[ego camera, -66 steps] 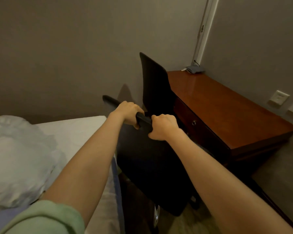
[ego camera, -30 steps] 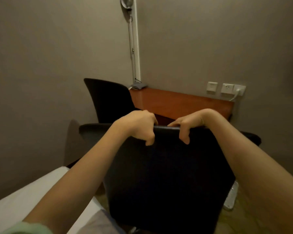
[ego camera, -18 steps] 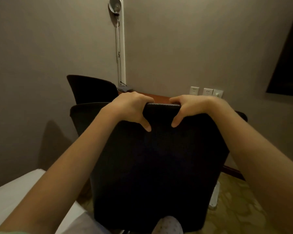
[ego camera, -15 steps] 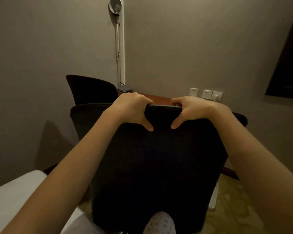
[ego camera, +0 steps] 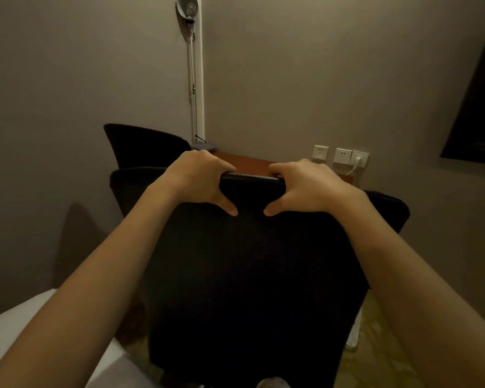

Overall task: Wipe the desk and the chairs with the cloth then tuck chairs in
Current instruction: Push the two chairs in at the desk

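- The left hand (ego camera: 199, 183) grips the top edge of the near chair (ego camera: 249, 275). Its fingers (ego camera: 207, 163) are curled over the rim and its thumb is pressed against the backrest side that faces the camera.
- The right hand (ego camera: 305, 189) grips the same edge just beside it in the same way, fingers hooked over the top and thumb pointing inward on the near side. The two thumbs lie close together but do not touch.
- The near chair is black and upright, and its broad backrest fills the middle of the view. It stands between the person and the desk (ego camera: 244, 163).
- The desk is reddish-brown wood and stands against the far wall. Only a strip of its top shows above the backrest.
- A second chair (ego camera: 143, 147), also black, stands to the left at the desk's left end, partly hidden behind the near chair.
- A lamp (ego camera: 188, 7) rises on a thin stem along the wall, with its base on the desk's far left corner.
- Wall sockets (ego camera: 342, 156) sit above the desk's right end, and a white plug (ego camera: 359, 161) is in the rightmost one.
- A white bed (ego camera: 25, 331) lies at lower left, and patterned floor (ego camera: 381, 331) shows at lower right.
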### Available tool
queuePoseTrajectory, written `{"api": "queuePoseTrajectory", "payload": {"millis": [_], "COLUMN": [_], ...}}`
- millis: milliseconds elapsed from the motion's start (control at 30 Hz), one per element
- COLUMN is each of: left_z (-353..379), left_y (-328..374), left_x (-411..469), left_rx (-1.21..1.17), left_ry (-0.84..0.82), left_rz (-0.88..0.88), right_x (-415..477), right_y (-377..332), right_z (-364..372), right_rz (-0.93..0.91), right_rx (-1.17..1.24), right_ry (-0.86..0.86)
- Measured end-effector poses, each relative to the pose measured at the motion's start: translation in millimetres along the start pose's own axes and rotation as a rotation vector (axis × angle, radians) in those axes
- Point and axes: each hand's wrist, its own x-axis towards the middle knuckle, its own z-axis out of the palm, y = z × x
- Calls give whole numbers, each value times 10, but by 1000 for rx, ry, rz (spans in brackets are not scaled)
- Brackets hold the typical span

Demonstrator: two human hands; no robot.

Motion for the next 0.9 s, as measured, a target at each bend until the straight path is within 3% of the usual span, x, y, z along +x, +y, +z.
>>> {"api": "queuePoseTrajectory", "payload": {"millis": [267, 533, 900], "left_z": [131, 444, 996], "left_y": [-387, -703, -1354], "left_x": [171, 620, 1664], "left_rx": [-51, -71, -14], "left_ry": [-7, -92, -37], "left_rz": [-12, -78, -154], "right_x": [322, 871, 2034], "right_y": [-128, -31, 314], "right_z": [163, 376, 677], "right_rz": [-58, 3, 64], "right_rx": [-118, -106, -135], "right_ry": [117, 95, 135]}}
